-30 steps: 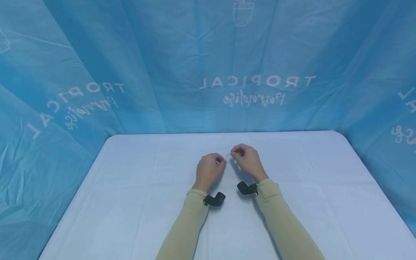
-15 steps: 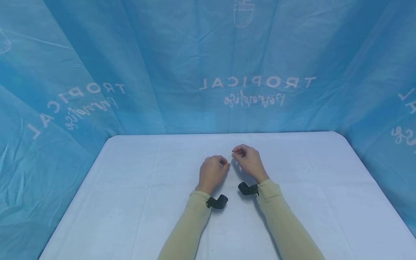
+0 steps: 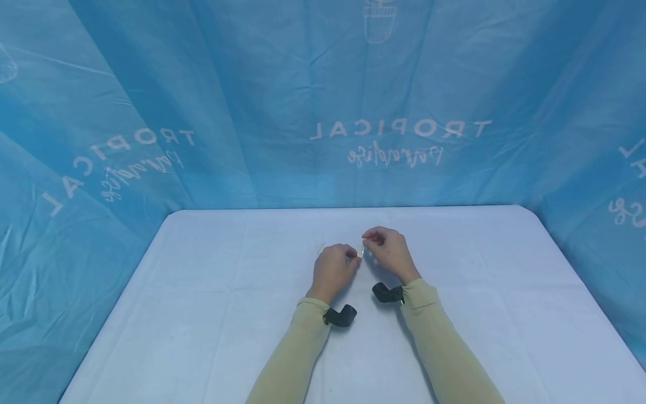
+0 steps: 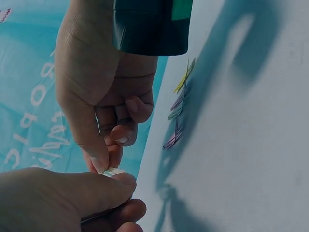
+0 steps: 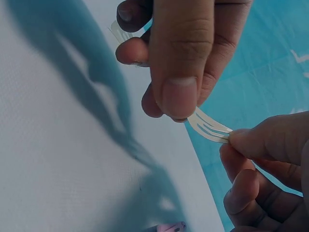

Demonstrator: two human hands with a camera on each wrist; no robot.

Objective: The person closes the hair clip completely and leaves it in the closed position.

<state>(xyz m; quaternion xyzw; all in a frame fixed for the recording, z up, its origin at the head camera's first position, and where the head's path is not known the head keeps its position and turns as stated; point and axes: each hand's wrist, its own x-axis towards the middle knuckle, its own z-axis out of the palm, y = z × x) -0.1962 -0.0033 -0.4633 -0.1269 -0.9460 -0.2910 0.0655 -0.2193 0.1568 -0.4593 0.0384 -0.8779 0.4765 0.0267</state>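
Note:
A bundle of thin, pale cream strips bridges my two hands, bowed and fanned into narrow slits. My left hand pinches one part between thumb and fingers, and loose pale ends stick out behind it. Its thumb lies over the strips in the left wrist view. My right hand pinches the other end with thumb and forefinger, its remaining fingers loosely bent. In the head view, just a short pale piece shows between the fingertips. Whether the strips are paper or plastic, I cannot tell.
Several small yellow, green and purple looped pieces lie on the white table in the left wrist view. A pinkish piece shows low in the right wrist view. Blue printed curtains stand behind the table and at both sides.
My left hand has shifted slightly right and toward me. Between the hands, the strip has turned steeper. Thin pale ends now show left of my left hand. The right hand has barely moved.

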